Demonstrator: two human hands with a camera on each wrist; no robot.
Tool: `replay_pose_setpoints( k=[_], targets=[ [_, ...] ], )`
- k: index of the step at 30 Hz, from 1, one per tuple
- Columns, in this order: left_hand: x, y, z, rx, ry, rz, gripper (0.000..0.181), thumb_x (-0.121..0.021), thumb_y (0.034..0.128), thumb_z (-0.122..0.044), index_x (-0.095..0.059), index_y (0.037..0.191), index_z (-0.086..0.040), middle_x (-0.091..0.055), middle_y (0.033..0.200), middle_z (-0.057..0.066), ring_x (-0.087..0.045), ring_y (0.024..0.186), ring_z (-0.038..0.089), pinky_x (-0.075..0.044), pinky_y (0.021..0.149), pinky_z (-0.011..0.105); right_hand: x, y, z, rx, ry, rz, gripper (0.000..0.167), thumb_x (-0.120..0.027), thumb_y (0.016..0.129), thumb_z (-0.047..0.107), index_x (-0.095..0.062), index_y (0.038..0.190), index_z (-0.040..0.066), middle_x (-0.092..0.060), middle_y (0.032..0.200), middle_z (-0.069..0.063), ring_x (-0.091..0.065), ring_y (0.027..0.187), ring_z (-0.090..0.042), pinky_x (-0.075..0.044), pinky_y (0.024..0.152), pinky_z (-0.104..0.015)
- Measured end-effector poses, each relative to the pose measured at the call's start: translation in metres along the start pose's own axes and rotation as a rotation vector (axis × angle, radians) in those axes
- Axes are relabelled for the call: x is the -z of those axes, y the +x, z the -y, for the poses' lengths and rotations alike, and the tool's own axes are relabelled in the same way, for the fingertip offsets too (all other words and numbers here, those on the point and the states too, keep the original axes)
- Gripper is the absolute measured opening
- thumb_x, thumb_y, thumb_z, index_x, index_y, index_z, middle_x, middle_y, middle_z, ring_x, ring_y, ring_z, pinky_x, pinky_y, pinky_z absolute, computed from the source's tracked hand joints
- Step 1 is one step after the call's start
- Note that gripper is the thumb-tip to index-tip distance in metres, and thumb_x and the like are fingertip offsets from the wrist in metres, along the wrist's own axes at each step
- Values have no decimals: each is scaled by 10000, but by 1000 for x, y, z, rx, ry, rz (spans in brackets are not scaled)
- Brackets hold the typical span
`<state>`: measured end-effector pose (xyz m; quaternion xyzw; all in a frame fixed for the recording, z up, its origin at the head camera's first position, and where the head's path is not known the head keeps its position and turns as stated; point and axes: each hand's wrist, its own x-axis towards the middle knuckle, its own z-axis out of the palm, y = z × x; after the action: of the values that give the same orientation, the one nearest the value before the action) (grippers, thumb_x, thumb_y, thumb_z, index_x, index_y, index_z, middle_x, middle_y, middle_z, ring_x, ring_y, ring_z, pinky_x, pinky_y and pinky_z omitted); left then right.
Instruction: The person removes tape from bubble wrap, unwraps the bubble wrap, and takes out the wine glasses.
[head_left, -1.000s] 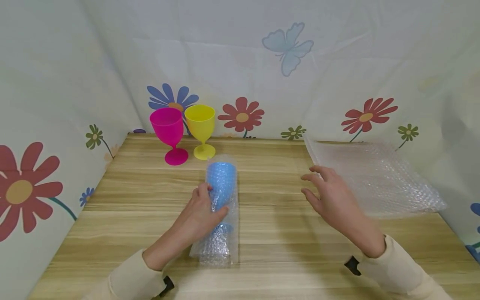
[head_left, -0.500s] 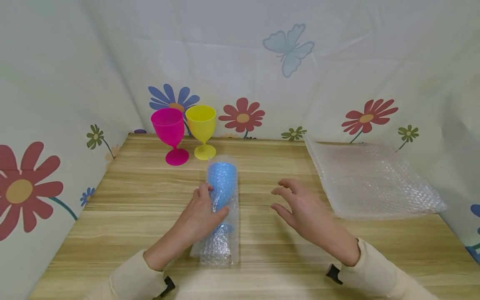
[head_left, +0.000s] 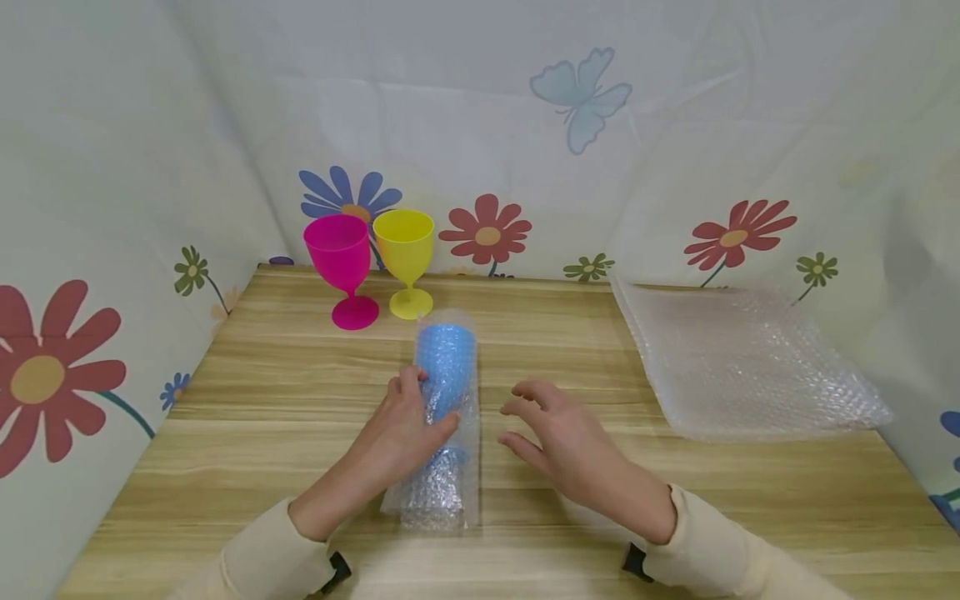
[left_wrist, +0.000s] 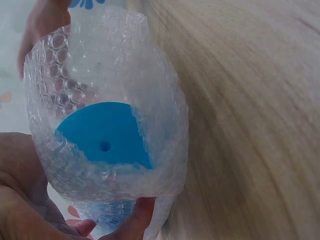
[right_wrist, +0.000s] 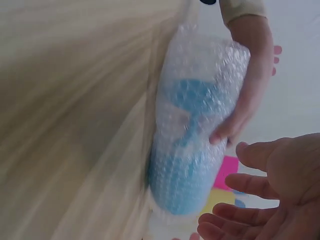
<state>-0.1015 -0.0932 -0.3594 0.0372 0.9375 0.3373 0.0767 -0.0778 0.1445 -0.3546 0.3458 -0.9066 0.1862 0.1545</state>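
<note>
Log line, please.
left hand: grips bubble-wrapped blue stemmed goblet | right hand: holds nothing | magenta stemmed goblet, yellow stemmed goblet: upright, unwrapped

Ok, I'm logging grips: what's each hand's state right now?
Left hand: holding the bubble-wrapped blue goblet.
Right hand: open, fingers loosely bent, holding nothing.

Here are a blue goblet (left_wrist: 112,132), magenta goblet (head_left: 339,257), yellow goblet (head_left: 405,252) and flower-patterned backdrop (head_left: 457,125).

Free lane between bubble-wrapped blue goblet (head_left: 448,358) and clear bubble-wrap sheet (head_left: 750,367); right hand (head_left: 561,437) obstructs its near part.
</note>
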Motion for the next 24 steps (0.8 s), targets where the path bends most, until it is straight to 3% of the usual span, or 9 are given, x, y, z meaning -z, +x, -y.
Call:
replay_pose_setpoints(
  k=[10, 18, 24],
  targets=[
    [0, -1, 1, -6, 9, -2, 737, -709, 944, -406, -320, 1448, -33, -465, 1357, 254, -580, 1024, 318, -530, 845, 484, -25, 5, 27, 20, 189, 62, 347, -676, 1004, 380, -706, 1177, 80, -649, 1234, -83, -657, 1113, -205, -573, 917, -360],
    [-2, -2, 2, -32, -4, -23, 723, -708, 951, -437, -342, 1428, -36, -483, 1323, 259, -593, 1001, 314, -532, 836, 486, -35, 9, 35, -25, 290, 135, 278, -697, 1006, 268, -634, 1191, 70, -649, 1183, -46, -646, 997, -136, -564, 828, -278],
    [6, -2, 7, -86, -67, 35, 652, -561, 1030, -518, -354, 1442, -57, -480, 1309, 235, -587, 1061, 327, -515, 884, 517, -37, 10, 33, -5, 284, 150, 282, -707, 996, 170, -606, 1228, 44, -667, 1151, -63, -664, 980, -144, -564, 802, -262]
  ],
)
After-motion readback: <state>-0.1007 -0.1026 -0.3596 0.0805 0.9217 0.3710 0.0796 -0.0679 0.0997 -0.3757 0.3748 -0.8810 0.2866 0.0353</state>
